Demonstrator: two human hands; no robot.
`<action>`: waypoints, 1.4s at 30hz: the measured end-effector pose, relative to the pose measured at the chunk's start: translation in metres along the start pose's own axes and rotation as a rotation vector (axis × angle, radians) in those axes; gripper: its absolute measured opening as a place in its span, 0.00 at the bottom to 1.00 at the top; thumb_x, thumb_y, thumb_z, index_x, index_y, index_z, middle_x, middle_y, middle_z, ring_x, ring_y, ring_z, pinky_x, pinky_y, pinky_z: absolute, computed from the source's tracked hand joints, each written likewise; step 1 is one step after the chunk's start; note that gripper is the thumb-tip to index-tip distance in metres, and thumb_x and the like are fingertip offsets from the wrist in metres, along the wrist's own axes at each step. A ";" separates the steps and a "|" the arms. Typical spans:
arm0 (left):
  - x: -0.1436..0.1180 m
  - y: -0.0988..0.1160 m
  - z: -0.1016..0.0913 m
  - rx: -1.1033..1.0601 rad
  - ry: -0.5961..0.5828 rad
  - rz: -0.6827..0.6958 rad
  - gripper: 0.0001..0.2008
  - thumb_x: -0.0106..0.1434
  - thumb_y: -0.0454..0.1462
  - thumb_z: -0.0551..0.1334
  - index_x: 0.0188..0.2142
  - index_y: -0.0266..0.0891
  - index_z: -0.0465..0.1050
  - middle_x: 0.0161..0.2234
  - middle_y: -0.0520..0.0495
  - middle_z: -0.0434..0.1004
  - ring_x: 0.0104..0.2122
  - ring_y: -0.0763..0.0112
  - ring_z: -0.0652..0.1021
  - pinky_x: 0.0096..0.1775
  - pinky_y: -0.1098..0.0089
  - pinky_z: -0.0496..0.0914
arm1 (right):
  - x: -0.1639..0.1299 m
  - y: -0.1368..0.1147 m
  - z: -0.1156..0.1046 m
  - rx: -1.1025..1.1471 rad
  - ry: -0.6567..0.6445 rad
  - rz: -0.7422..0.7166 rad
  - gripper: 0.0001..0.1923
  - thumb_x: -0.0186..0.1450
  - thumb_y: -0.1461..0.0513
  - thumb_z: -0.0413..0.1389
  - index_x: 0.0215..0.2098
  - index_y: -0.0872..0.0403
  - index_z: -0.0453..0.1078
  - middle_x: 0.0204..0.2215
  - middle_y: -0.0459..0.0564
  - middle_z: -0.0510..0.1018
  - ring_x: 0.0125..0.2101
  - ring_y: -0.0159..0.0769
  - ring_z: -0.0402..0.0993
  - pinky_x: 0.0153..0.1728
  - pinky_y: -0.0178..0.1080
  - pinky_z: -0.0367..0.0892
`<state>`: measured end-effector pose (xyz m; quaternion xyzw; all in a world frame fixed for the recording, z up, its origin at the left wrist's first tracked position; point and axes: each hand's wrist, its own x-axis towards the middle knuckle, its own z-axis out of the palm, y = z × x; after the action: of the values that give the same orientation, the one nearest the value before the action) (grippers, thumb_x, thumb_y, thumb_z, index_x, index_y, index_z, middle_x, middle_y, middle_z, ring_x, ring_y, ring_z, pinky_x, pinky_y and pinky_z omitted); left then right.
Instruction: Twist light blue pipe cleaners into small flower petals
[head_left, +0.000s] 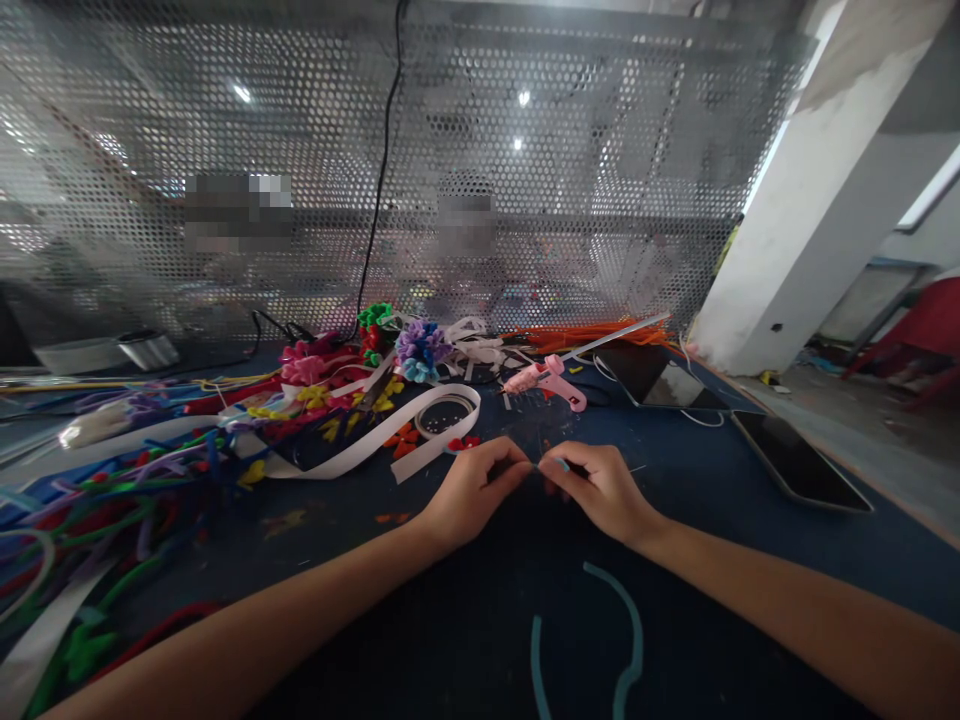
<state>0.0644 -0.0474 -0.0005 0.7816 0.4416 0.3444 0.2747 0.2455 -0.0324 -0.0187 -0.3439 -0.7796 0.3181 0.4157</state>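
Observation:
My left hand (480,488) and my right hand (604,492) meet over the dark blue table (450,610), thumbs and forefingers pinched close together. Between the fingers shows a short bit of teal pipe cleaner (562,464); most of it is hidden by the fingertips. Closer to me lie two more lengths of teal pipe cleaner, one curved (636,630) and one nearly straight (537,660). Just beyond my hands rests a pink hot glue gun (553,378) with a long glue stick (619,335) in its back.
Left of my hands are a looped white ribbon (337,465), pipe-cleaner flowers (421,350) and a heap of coloured pipe cleaners (135,520). Orange pipe cleaners (585,333) lie at the back. A tablet (667,378) and a phone (799,462) sit at right. A perforated metal screen (562,200) stands behind.

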 end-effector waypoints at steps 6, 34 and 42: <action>-0.002 0.002 0.000 0.020 -0.018 0.025 0.09 0.62 0.37 0.55 0.28 0.37 0.68 0.25 0.54 0.68 0.25 0.75 0.68 0.28 0.76 0.61 | 0.003 0.002 0.001 0.253 -0.011 0.225 0.13 0.58 0.54 0.56 0.27 0.55 0.65 0.17 0.43 0.72 0.14 0.25 0.66 0.13 0.27 0.58; -0.002 0.003 0.001 0.063 -0.026 0.011 0.10 0.62 0.38 0.54 0.27 0.37 0.68 0.23 0.54 0.66 0.24 0.75 0.65 0.26 0.75 0.59 | -0.004 0.004 0.003 -0.231 0.188 -0.131 0.08 0.61 0.56 0.55 0.28 0.52 0.66 0.20 0.44 0.71 0.20 0.30 0.68 0.22 0.32 0.63; -0.002 0.001 0.001 0.057 -0.016 0.018 0.09 0.62 0.38 0.54 0.27 0.37 0.68 0.23 0.54 0.66 0.24 0.76 0.66 0.26 0.76 0.59 | -0.001 0.003 0.001 -0.251 0.145 -0.197 0.07 0.62 0.59 0.53 0.29 0.53 0.69 0.23 0.46 0.71 0.23 0.30 0.69 0.26 0.33 0.63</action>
<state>0.0655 -0.0497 -0.0011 0.7957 0.4422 0.3278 0.2527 0.2457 -0.0320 -0.0217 -0.3372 -0.8110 0.1503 0.4539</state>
